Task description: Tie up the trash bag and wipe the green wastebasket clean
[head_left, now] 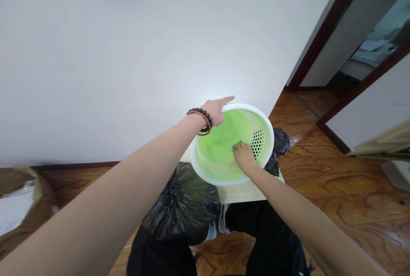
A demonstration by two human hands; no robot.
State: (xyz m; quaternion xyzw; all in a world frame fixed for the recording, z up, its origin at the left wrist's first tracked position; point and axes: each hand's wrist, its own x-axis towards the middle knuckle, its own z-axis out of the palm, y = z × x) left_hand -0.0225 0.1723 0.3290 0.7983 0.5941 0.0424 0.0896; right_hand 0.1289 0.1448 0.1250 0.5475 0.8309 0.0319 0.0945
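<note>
A green plastic basket with a white rim and hole-patterned walls rests on a pale wooden board, tilted so that I look into it. My left hand, with a beaded bracelet at its wrist, grips the far left part of the rim; its index finger points out along the edge. Inside the basket, my right hand is closed on a small grey cloth against the green inner surface. Its palm side and most of the cloth are hidden.
Black plastic bags lie left and right of the wooden board. A cardboard box with papers stands at the far left. The white wall rises behind the basket. A doorway with a dark red frame is at the right.
</note>
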